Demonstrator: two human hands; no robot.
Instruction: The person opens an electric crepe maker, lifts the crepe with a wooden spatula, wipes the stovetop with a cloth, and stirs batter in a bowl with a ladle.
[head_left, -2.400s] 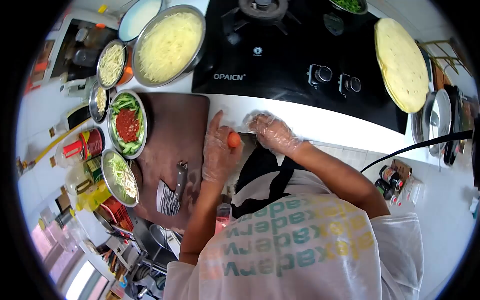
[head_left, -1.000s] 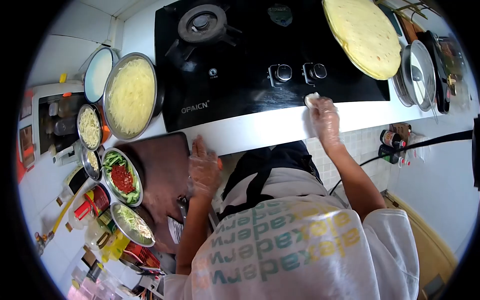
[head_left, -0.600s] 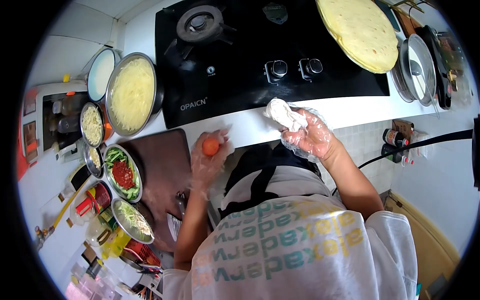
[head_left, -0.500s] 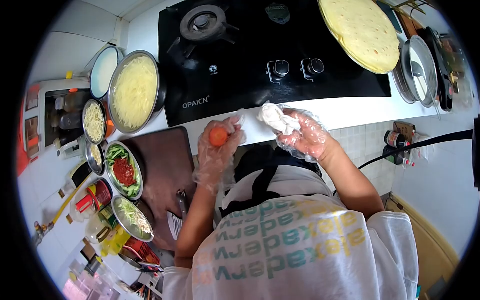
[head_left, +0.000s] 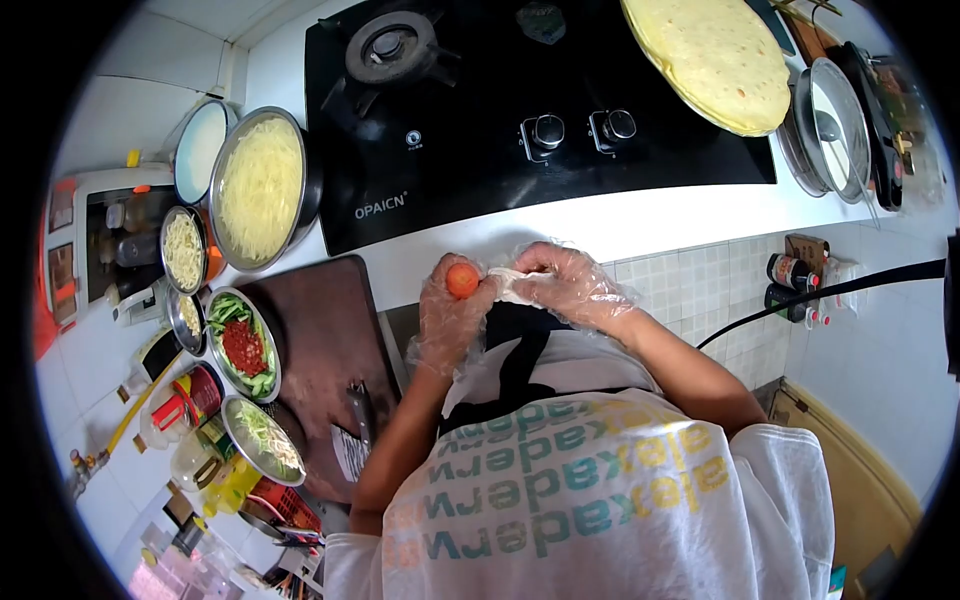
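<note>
From here I see a wht short-sleeved tee [head_left: 600, 565] w/ yellow, orange & teal lettering [head_left: 565, 490], a blk strap [head_left: 521, 372] across tee, clear plastic gloves [head_left: 603, 298] on L hand [head_left: 452, 315] & R hand [head_left: 560, 280].

The desk [head_left: 690, 213] is white and shiny. A big black stove [head_left: 460, 180] is set in it. A brown board [head_left: 320, 300] lies flat on it, left of the stove. A big metal bowl [head_left: 312, 185] full of thin, pale yellow strips sits just beside the stove. A bowl with a blue rim [head_left: 178, 170] is next to that one. Round metal bowls [head_left: 803, 130] stand near the stove's right end.
</note>
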